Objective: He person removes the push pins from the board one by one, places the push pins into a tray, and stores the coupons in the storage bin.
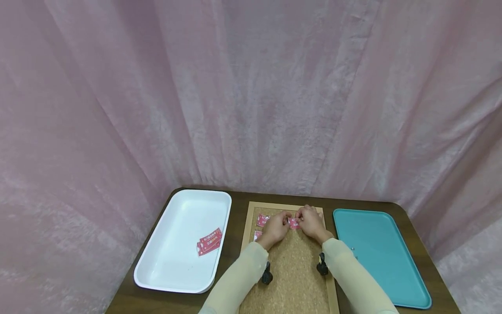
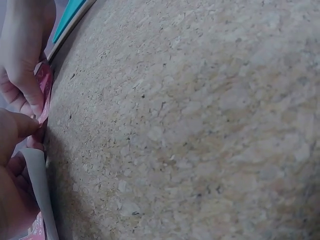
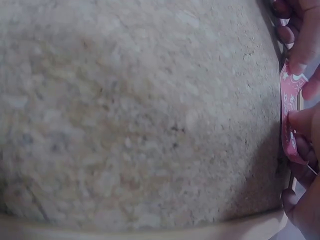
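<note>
Your left grip (image 1: 276, 226) was clamped on a red card (image 1: 293, 223), and your right grip (image 1: 310, 222) pinched the same card from its three o'clock side, thumb on the printed face. That card sat between your two hands near the twelve o'clock end of the corkboard (image 1: 294, 279), about midway across it. From the right wrist it showed a bend along its length; whether its underside touched the cork you could not tell.

Just beside your left hand, at nine o'clock from the held card, a second red card (image 1: 262, 220) lay on the board. Another, the third card (image 1: 257, 235), lay between eight and nine o'clock, partly hidden by your left wrist.

Farther off toward nine o'clock, you had a white tray (image 1: 168, 244) on the dark bench (image 1: 234, 226), with several red cards (image 1: 210, 241) overlapping in a fan near its four o'clock side. Between three and four o'clock stood a teal tray (image 1: 384, 253), and a few tiny bits (image 1: 352, 249) showed on it close to your right sleeve (image 1: 353, 270), too small to identify. Past the bench's far edge, at twelve o'clock, a pink curtain (image 1: 251, 87) hung in folds.
</note>
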A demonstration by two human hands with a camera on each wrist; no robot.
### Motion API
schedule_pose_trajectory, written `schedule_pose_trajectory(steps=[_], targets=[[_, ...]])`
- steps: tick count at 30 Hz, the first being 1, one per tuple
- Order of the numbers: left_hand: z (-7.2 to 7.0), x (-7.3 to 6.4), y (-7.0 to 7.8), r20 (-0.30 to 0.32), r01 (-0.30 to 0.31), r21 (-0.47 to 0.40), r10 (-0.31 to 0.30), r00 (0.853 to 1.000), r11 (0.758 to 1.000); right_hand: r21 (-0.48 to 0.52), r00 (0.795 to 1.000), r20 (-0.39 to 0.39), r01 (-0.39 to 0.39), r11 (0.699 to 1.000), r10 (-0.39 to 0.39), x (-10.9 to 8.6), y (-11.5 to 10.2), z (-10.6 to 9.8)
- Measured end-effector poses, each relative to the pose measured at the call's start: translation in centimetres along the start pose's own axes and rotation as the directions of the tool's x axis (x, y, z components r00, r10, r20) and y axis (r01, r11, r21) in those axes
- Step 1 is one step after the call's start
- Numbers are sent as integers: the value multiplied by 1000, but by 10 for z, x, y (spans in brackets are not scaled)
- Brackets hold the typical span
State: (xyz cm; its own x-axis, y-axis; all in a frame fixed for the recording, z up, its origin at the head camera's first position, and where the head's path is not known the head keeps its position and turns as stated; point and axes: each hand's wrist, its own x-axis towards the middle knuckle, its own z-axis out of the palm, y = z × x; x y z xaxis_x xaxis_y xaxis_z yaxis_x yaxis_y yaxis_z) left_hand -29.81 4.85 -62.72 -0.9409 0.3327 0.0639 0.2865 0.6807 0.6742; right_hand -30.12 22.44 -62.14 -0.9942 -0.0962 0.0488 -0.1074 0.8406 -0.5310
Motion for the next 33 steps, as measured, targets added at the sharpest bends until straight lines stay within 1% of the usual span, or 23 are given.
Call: schedule_pose_trajectory(steps=[4,7,13,16,18,23,27,30,33], targets=[[-2,-1,2,-2,1,-6,-1,1000,1000,-7,999,17,28,1000,-28,0,-1,-4],[-2,-1,2,-3,1,-12,-1,1000,1000,-12,999,24,34,999,-33,0,-2,-5],[-2,-1,3,12,14,-11,-14,1000,1000,11,1000,14,21,1000,-21,2,0,-6],[-2,0,3,7,16,1,-16,1000,1000,16,1000,5,11,1000,-11,2,0,-6],[-2,0,3,3,20,3,-20,1000,1000,13,1000,-7,21,1000,-21,2,0,-7],[-1,0,4,5,36,2,-36,999,999,-26,998,-40,57,998,-58,1,2,-5],[-2,-1,5,8,39,-3,-39,999,999,-57,995,-67,64,996,-68,0,3,-3],[-2,-2,7,5,38,-6,-38,999,999,-38,994,-82,73,997,-76,-1,2,-4],[-1,-2,5,0,39,-10,-39,999,999,-3,993,-78,86,996,-86,-2,3,-6]])
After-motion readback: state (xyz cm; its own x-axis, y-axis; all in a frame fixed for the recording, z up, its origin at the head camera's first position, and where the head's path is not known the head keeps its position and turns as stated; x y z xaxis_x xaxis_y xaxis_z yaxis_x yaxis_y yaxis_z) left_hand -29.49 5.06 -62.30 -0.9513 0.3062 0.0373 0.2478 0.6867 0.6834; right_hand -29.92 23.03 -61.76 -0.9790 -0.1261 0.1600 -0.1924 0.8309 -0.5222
